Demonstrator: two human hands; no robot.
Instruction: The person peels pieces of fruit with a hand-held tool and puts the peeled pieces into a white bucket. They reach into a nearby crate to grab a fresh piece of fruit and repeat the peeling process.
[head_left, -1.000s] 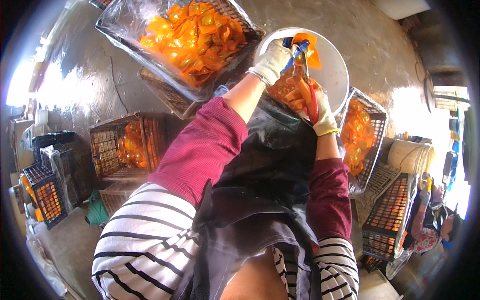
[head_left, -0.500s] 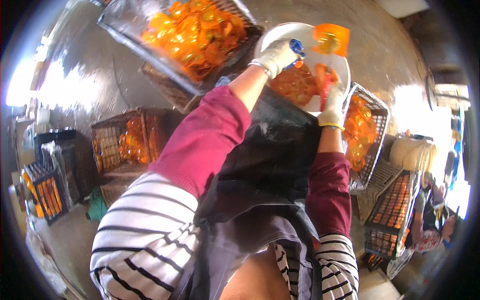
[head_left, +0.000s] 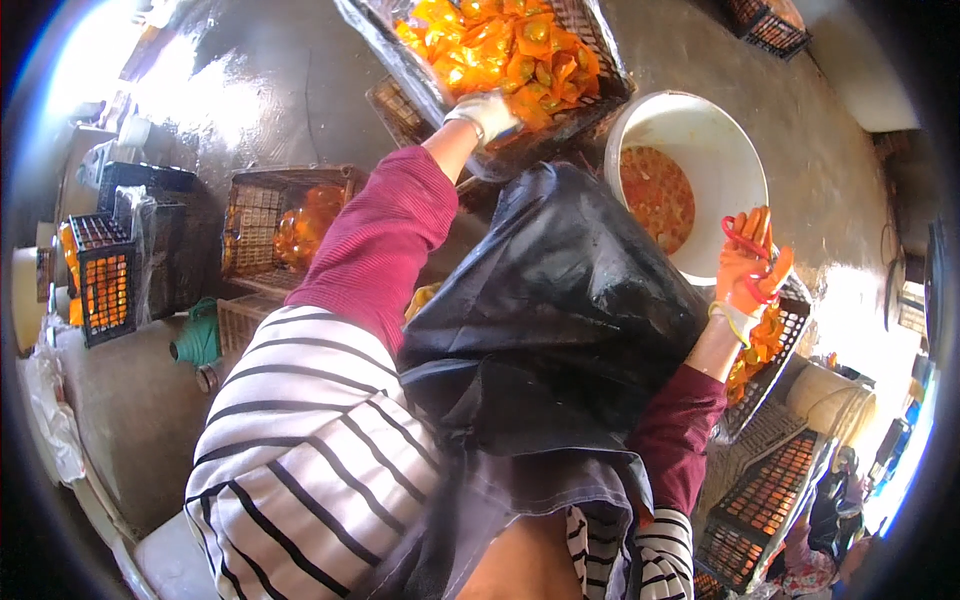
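My left hand (head_left: 486, 116), in a white glove, reaches over the near rim of a dark crate (head_left: 612, 62) and touches the shiny orange packet-like pieces (head_left: 530, 65) heaped inside. Its fingertips are hidden among them. My right hand (head_left: 748, 268), in an orange glove with a yellow cuff, is at the near right rim of a white bucket (head_left: 735, 150). Its palm is turned up and its fingers are curled through the red loop handles of what look like scissors (head_left: 738, 238); no blade shows. Reddish, chunky contents (head_left: 655, 195) lie in the bucket.
A black plastic-like sheet (head_left: 570, 330) drapes before me. Right of it, another crate (head_left: 775, 355) holds orange pieces. Further crates stand at left (head_left: 290, 225), far left (head_left: 105, 280) and lower right (head_left: 765, 500). A green roll (head_left: 196, 332) sits at left.
My left hand has gone from above the bucket to the heap in the crate. My right hand has drawn back to the bucket's rim and turned palm up. The orange piece above the bucket is gone from there.
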